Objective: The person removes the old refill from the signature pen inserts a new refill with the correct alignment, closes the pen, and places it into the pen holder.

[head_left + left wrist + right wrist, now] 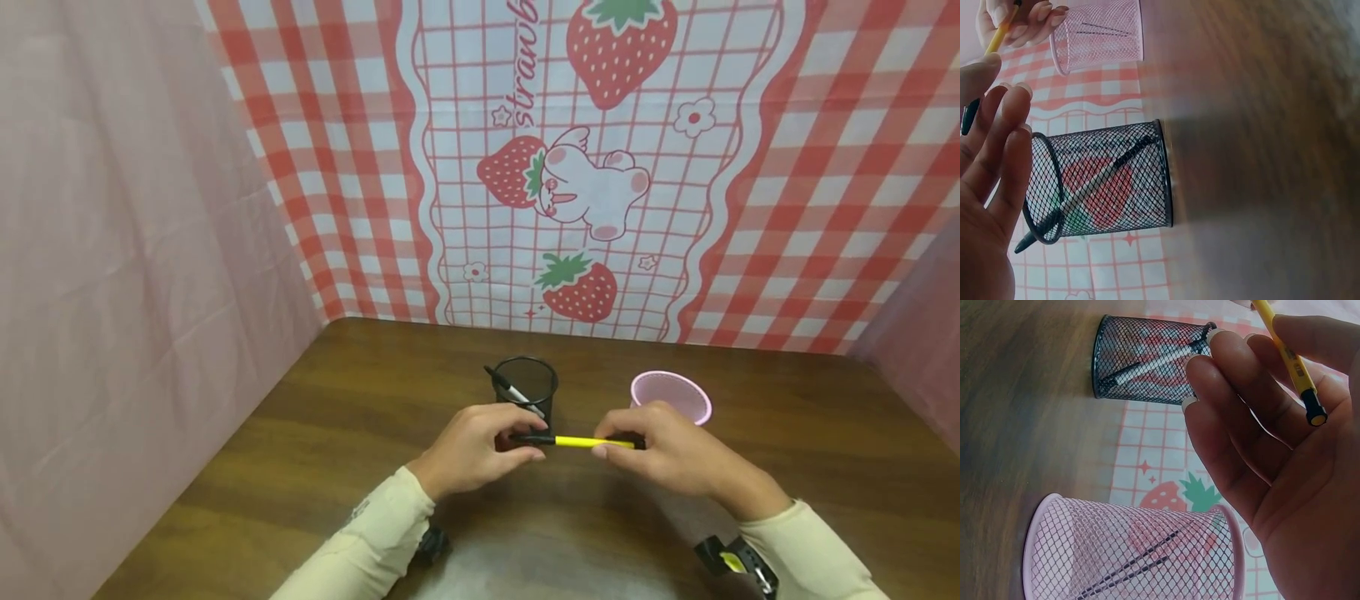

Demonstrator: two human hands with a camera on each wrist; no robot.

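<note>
A yellow pen (577, 442) with black ends lies level between the two hands. Its yellow barrel is pinched by the right hand (675, 450), thumb on the near side and fingers on the far side. The left hand (468, 446) has its thumb and fingers spread around the pen's black tip (969, 116), with a narrow gap on each side in the head view. Just beyond the left hand stands a black mesh cup (553, 385) with a black-and-white pen (517, 393) leaning in it. A pink mesh cup (707, 404) stands behind the right hand, which partly hides it.
Both cups stand on the brown wooden table (337, 400). Two thin dark lines (1141, 556) show through the pink mesh. A red checked strawberry cloth (360, 208) hangs behind the table, and a pale pink curtain (135, 292) runs along the left.
</note>
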